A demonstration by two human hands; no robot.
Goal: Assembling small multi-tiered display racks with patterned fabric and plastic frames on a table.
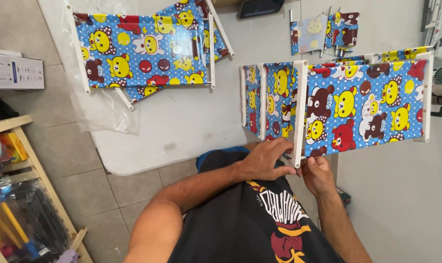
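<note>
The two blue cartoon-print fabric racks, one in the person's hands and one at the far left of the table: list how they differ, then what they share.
1. The held rack is gripped at its white post by the left hand and right hand; the far rack lies untouched.
2. The far rack rests on a clear plastic sheet; the held rack does not.

Both have white frames and blue fabric printed with cartoon bears.

blue cartoon-bear fabric rack [362, 109] on white tube frame, upright at table edge
</note>
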